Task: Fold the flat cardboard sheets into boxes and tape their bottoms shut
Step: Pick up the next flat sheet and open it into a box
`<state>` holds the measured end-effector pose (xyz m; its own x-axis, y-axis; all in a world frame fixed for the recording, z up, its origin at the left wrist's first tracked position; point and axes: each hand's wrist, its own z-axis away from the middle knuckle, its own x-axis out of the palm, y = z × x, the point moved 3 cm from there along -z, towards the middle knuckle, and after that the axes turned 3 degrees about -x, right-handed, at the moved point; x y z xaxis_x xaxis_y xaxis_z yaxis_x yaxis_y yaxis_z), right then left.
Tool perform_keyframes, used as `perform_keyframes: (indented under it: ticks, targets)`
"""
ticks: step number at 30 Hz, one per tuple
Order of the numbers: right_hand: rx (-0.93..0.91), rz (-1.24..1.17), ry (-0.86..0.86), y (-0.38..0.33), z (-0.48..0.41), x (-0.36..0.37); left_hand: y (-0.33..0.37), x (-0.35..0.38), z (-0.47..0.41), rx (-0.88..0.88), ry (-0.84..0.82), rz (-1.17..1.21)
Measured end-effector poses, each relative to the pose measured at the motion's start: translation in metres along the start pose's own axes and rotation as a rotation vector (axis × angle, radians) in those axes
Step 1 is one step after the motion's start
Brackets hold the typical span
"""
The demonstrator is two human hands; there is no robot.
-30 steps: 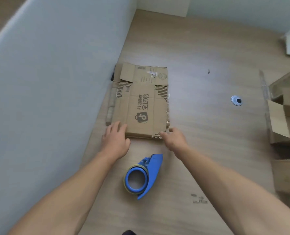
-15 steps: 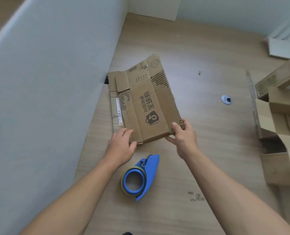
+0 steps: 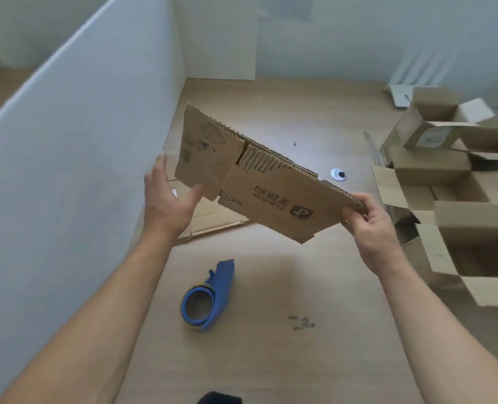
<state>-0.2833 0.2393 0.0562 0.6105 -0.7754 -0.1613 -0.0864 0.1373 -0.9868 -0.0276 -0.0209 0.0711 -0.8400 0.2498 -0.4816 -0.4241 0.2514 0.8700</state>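
A flat brown cardboard sheet (image 3: 271, 188) with a printed logo hangs in the air above the table, tilted and turned. My right hand (image 3: 370, 225) pinches its right corner. My left hand (image 3: 166, 199) is beside the sheet's left edge, fingers spread and straight, thumb near the lower flap, not gripping. A blue tape dispenser (image 3: 210, 295) with a roll of tape lies on the table below, between my forearms. Another flat cardboard sheet (image 3: 210, 220) lies on the table under the lifted one.
Several folded cardboard boxes (image 3: 457, 205) stand open at the right side of the wooden table (image 3: 300, 272). A grey partition (image 3: 67, 170) runs along the left. A round cable grommet (image 3: 338, 174) sits in the tabletop behind the sheet.
The sheet has been lifted off the table and swung round to the right. My right hand kept its hold on the corner; my left hand let go and now hovers spread at the left edge.
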Motion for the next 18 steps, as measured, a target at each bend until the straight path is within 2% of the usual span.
perform_keyframes:
  ticks: [2,7,13,18]
  targets:
    - [-0.014,0.028,-0.024,0.001,0.009,-0.030,0.005,0.004,0.010,0.009,-0.036,0.040]
    - [-0.049,0.138,-0.073,0.009,0.033,-0.083,0.011,0.036,0.063,-0.061,-0.347,0.196]
    - [-0.023,0.143,-0.136,0.022,0.059,-0.108,0.016,0.067,0.134,-0.128,-0.535,0.306]
    - [0.004,0.099,-0.117,0.035,0.079,-0.117,0.005,0.080,0.170,-0.118,-0.483,0.353]
